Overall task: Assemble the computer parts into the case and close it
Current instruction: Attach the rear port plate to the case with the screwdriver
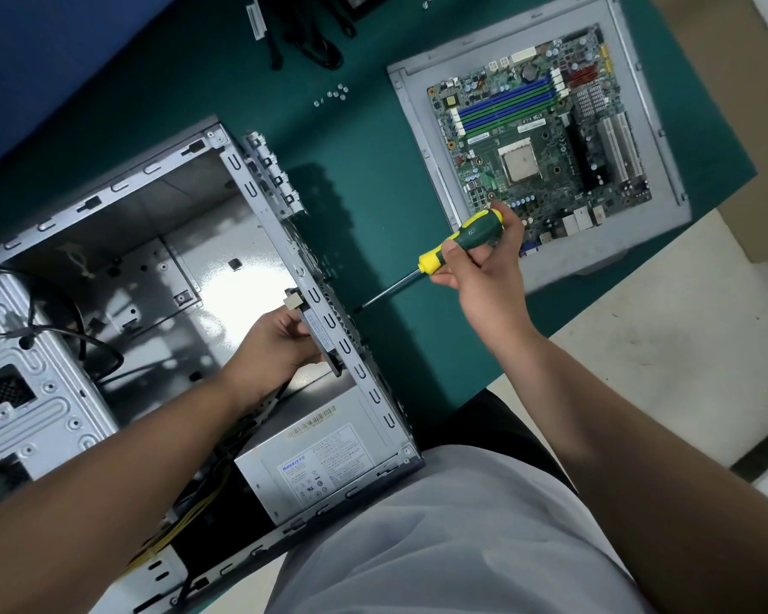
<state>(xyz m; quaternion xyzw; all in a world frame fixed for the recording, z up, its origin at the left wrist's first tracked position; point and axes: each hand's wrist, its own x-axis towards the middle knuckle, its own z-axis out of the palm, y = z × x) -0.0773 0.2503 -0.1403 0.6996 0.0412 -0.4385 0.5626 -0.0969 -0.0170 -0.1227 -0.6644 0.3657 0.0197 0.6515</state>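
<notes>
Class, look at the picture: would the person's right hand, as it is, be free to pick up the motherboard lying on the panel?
Probably not yet. The right hand grips a screwdriver, so it is occupied. Otherwise the motherboard lies uncovered on the grey panel, just beyond that hand.

We are at a computer repair or assembly bench. A green work mat [373, 179] covers the table, and an open metal case [160, 241] lies on it at nine o'clock with a power supply [324, 454] inside. At one o'clock a bare motherboard [546, 139] rests on a grey side panel [422, 126]. Loose screws [332, 95] and black cables [311, 37] sit at twelve o'clock. We hold a green and yellow screwdriver [457, 243] at centre; pale floor tiles [666, 347] show at four o'clock.
</notes>
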